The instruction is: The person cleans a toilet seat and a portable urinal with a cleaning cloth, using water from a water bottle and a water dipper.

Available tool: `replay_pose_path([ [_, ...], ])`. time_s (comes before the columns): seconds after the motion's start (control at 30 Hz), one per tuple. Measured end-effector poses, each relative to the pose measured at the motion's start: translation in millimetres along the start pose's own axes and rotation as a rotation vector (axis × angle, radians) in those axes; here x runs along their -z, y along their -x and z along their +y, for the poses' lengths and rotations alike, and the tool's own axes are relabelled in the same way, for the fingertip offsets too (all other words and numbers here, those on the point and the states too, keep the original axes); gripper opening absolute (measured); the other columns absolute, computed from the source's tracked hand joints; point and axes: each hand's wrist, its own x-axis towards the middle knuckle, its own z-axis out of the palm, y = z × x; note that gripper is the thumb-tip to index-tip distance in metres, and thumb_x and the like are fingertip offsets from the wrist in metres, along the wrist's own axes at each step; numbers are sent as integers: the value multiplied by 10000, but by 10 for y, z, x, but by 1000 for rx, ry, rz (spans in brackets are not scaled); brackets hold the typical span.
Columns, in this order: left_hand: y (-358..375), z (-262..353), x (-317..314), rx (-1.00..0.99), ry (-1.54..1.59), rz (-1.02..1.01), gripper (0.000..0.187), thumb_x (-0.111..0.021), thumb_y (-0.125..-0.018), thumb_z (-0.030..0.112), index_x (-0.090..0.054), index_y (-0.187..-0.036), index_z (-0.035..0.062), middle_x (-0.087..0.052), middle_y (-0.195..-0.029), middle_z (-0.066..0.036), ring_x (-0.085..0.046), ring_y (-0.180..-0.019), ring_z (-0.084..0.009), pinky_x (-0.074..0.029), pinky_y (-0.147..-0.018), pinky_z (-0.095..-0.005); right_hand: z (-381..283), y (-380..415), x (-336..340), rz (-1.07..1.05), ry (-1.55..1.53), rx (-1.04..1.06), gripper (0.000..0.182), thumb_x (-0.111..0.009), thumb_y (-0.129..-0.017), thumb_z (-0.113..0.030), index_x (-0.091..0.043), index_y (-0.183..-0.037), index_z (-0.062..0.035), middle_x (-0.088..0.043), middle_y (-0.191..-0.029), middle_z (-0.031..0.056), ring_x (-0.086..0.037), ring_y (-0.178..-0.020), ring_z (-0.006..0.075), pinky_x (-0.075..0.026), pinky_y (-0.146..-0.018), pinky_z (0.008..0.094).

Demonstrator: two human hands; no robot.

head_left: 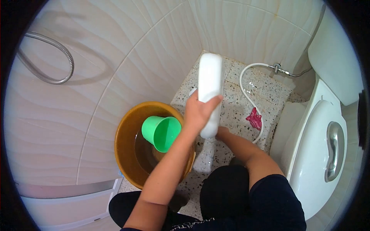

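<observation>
A long white plastic bottle (pixel 211 77) is held over the speckled floor by my left hand (pixel 200 111), whose fingers wrap round its middle with the thumb on top. My right hand (pixel 221 133) is beside the bottle's lower end, mostly hidden behind it, so its fingers do not show. To the left stands a brown bucket (pixel 125 142) with some water in it, and a green dipper (pixel 154 129) rests inside. My left forearm crosses over the bucket's right side.
On the right is a white toilet (pixel 308 165) with its lid down. A white hose (pixel 242 82) curves across the floor from a wall valve (pixel 276 68), beside a crumpled pink item (pixel 254 119). A metal shower hose (pixel 69 61) hangs at the left wall.
</observation>
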Motion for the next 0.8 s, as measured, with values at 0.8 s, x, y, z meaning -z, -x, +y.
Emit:
replay_pose_path([
  [0.8, -744, -362, 164, 29, -52, 17, 544, -730, -700, 274, -511, -1067, -61, -614, -886, -138, -595, -757, -204, -487, -675, -334, -628, -199, -254, 291, -369, 146, 486, -712, -711, -271, -506, -1038, 24, -627, -980, 223, -606, -957, 359, -489, -822, 409],
])
